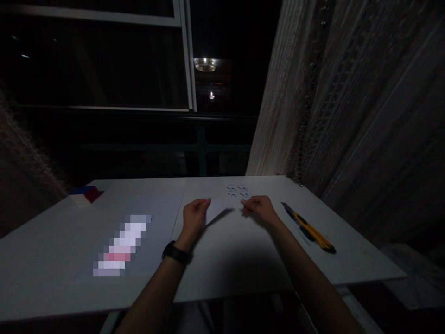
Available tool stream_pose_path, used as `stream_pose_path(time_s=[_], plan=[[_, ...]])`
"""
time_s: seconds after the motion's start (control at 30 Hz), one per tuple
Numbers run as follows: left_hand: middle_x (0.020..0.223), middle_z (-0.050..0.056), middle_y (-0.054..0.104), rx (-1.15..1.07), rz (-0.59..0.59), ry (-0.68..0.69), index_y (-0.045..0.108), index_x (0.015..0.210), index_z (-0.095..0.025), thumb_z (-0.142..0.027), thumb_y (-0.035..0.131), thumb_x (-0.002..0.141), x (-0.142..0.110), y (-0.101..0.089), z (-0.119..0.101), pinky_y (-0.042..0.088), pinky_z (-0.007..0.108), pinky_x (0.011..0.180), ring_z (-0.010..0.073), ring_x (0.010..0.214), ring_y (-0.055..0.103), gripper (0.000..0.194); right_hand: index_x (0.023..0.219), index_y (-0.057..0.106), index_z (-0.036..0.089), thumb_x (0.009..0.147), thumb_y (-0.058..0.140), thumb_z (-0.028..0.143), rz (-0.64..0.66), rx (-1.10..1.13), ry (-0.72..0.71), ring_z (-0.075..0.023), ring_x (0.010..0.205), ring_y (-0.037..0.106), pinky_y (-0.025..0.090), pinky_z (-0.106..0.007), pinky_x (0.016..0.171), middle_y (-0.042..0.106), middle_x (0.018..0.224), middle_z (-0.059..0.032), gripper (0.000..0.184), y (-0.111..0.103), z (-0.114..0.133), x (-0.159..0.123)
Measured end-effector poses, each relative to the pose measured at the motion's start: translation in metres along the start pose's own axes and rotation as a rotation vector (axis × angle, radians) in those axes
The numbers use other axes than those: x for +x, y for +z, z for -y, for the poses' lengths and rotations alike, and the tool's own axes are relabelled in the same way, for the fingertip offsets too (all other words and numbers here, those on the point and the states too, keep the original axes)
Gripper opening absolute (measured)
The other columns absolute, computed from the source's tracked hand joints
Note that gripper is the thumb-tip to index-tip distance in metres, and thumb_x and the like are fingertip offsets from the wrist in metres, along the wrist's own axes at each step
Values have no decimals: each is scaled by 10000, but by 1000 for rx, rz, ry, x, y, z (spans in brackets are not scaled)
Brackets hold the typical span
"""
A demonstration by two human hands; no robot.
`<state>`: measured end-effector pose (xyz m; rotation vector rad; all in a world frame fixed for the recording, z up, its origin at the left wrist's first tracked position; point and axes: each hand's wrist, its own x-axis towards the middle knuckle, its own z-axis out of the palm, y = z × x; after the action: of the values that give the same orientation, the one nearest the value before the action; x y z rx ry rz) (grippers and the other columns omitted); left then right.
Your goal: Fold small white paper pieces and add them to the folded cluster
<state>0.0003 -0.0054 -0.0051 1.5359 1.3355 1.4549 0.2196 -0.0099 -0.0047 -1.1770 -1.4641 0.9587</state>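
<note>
Closely pinched fingers, left hand and right hand, hold unclear, small pieces beyond (direction, long axis indistinct)

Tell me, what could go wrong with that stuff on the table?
The yellow cutter lies to the right of the right hand, and its blade looks bare, so a careless reach might cut skin. That hand is also very close to the little pieces, so a bump could scatter them. And it's quite dark here, so something that small might be hard to find.
</note>
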Motion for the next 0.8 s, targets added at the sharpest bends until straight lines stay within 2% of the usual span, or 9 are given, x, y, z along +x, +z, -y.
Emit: stream_pose_path(time_s=[0.1,0.2,0.33,0.43,0.53,0.8], plan=[[647,27,649,-78,15,12,686,697,-124,-400,618,662,-1,0,-4,409,235,577,148,622,558,286,552,612,125,618,642,538,-141,65,-33,-125,455,564,443,-243,492,632,530,-54,419,-2,1,3],[756,56,689,-141,72,20,706,760,-136,-367,644,640,-4,3,-5,442,265,665,181,723,599,268,589,623,130,661,561,601,-168,149,-38,-134,486,585,456,-248,514,627,547,-50,481,6,2,3],[791,76,697,-161,123,22,711,769,-139,-347,655,629,-5,6,-2,453,299,718,204,761,611,257,623,632,130,684,505,634,-116,184,1,-140,484,581,453,-257,512,606,540,-34,524,16,5,0],[766,65,691,-138,166,48,705,751,-140,-348,638,653,-5,7,1,451,283,683,189,728,601,240,685,659,138,714,499,598,-29,108,-74,-157,600,604,464,-271,593,649,654,-53,488,18,8,-2],[708,38,658,-106,194,88,678,720,-143,-368,598,689,-4,6,2,431,253,632,162,681,568,241,763,676,158,677,597,516,46,26,-149,-176,737,608,456,-284,687,672,771,-56,376,20,10,-5],[573,-34,436,-100,229,108,499,638,-168,-460,470,776,-4,9,2,335,205,515,103,557,400,323,667,671,135,643,638,480,172,23,-82,-134,551,548,425,-249,539,627,579,-22,347,30,8,-10]])
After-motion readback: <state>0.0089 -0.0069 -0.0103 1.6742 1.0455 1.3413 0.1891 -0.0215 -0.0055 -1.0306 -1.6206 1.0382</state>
